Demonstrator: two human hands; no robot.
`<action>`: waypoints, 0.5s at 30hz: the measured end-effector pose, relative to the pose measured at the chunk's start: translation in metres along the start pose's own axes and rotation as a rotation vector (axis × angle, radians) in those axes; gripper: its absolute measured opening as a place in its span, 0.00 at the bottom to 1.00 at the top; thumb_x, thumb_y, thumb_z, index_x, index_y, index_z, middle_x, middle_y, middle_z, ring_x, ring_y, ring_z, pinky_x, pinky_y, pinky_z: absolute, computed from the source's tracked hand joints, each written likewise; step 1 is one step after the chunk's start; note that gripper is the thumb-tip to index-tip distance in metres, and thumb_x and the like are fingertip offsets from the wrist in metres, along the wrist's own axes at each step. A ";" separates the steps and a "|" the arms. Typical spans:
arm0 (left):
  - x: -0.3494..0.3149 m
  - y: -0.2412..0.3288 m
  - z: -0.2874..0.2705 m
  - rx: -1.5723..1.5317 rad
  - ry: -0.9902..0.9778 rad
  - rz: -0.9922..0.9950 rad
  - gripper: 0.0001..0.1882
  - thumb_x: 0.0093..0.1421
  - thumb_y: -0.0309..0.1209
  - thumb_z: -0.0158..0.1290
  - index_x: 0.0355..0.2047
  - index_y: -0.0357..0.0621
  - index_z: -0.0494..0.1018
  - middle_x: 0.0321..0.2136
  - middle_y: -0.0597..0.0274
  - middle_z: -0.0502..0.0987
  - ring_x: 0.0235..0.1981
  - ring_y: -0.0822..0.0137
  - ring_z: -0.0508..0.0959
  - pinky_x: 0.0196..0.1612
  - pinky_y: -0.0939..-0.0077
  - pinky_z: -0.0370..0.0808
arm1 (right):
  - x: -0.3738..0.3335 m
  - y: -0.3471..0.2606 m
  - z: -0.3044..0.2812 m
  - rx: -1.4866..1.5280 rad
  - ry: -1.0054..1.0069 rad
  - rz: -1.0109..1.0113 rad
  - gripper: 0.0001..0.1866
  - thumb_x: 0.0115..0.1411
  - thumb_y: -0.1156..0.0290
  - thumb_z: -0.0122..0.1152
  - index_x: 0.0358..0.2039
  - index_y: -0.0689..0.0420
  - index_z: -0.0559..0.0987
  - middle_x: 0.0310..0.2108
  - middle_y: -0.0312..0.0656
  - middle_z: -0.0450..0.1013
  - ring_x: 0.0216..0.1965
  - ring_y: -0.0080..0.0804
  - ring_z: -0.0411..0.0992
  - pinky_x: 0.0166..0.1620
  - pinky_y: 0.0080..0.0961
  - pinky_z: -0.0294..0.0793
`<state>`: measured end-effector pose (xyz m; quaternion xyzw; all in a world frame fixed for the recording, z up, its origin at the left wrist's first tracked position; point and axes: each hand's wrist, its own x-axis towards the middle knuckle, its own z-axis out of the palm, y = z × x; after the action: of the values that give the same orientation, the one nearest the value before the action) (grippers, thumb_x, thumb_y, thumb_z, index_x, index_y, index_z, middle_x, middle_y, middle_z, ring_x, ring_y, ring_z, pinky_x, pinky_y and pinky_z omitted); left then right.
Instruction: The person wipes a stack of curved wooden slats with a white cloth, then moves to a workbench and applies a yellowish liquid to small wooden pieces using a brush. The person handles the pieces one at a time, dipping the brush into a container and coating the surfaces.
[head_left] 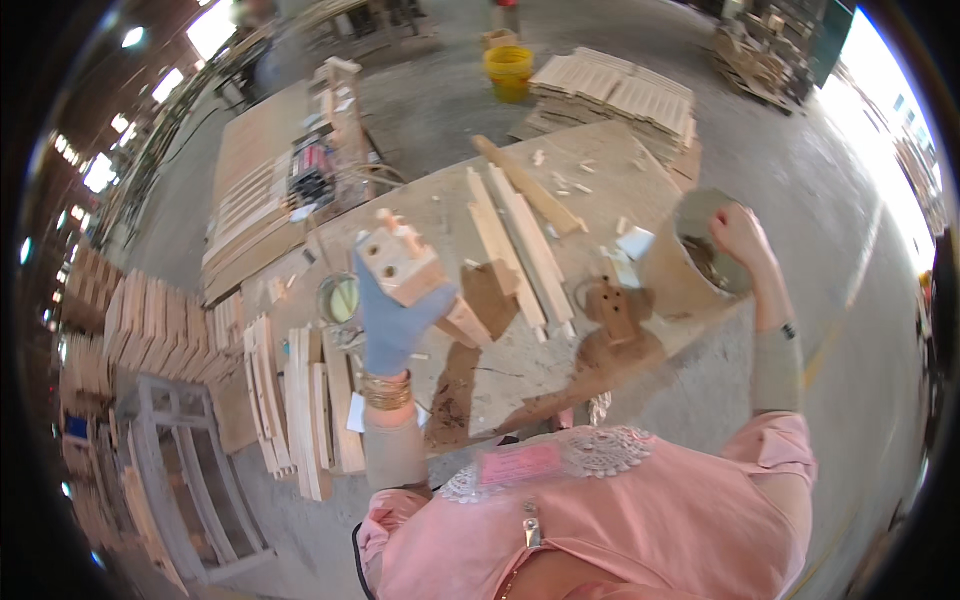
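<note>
My left hand [392, 325], in a grey-blue glove, is closed around a pale wooden piece [412, 268] with two round holes in its end face. Part of the wood extends below the glove toward the tabletop. More wooden bits show at the top of the piece, too blurred to tell apart. At the right, my bare right hand [740, 235] is curled at the mouth of a tilted tan bucket [662, 262]. Whatever those fingers may hold is hidden. Small brownish contents show inside the bucket.
Long wooden strips [520, 245] lie across the worktable [590, 150], with small dowel-like bits beyond. A jar [340, 298] stands left of my gloved hand. More slats [305, 400] overhang the near left edge. Beyond are a yellow bucket [509, 75] and stacked wooden panels [620, 90].
</note>
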<state>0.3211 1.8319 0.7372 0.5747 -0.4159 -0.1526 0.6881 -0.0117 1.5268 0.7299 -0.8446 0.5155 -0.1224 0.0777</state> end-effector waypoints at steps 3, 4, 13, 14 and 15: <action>0.011 -0.005 0.017 0.041 -0.086 0.065 0.40 0.38 0.29 0.66 0.51 0.41 0.58 0.43 0.60 0.66 0.43 0.66 0.70 0.47 0.72 0.70 | 0.037 0.076 0.032 -0.258 -0.679 0.038 0.11 0.49 0.75 0.51 0.30 0.62 0.81 0.25 0.48 0.77 0.27 0.40 0.77 0.32 0.33 0.76; 0.013 -0.005 0.020 0.012 -0.093 0.091 0.40 0.39 0.30 0.66 0.51 0.41 0.58 0.44 0.59 0.66 0.43 0.66 0.70 0.47 0.72 0.69 | 0.038 0.092 0.051 -0.328 -0.748 -0.025 0.11 0.49 0.75 0.52 0.30 0.62 0.81 0.25 0.49 0.77 0.27 0.40 0.77 0.32 0.33 0.76; 0.002 -0.002 0.010 0.175 -0.121 0.192 0.44 0.41 0.39 0.67 0.53 0.39 0.55 0.45 0.59 0.65 0.48 0.67 0.67 0.50 0.71 0.66 | 0.031 0.095 0.094 -0.209 -0.608 -0.137 0.11 0.47 0.73 0.57 0.32 0.64 0.80 0.27 0.50 0.77 0.29 0.40 0.77 0.34 0.33 0.74; 0.001 -0.005 0.012 0.103 -0.127 0.184 0.44 0.41 0.39 0.67 0.53 0.39 0.55 0.46 0.58 0.65 0.48 0.67 0.67 0.50 0.71 0.66 | 0.029 0.094 0.093 -0.182 -0.596 -0.133 0.12 0.47 0.73 0.58 0.32 0.64 0.80 0.28 0.51 0.77 0.30 0.40 0.77 0.34 0.33 0.74; 0.002 -0.008 0.012 0.027 -0.133 0.184 0.43 0.41 0.39 0.67 0.53 0.39 0.56 0.46 0.58 0.65 0.48 0.67 0.67 0.50 0.72 0.66 | 0.027 0.093 0.091 -0.162 -0.579 -0.127 0.12 0.47 0.73 0.58 0.32 0.64 0.80 0.28 0.51 0.77 0.30 0.40 0.77 0.34 0.33 0.74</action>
<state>0.3156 1.8203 0.7304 0.5319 -0.5134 -0.1210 0.6624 -0.0529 1.4608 0.6219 -0.8782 0.4262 0.1605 0.1460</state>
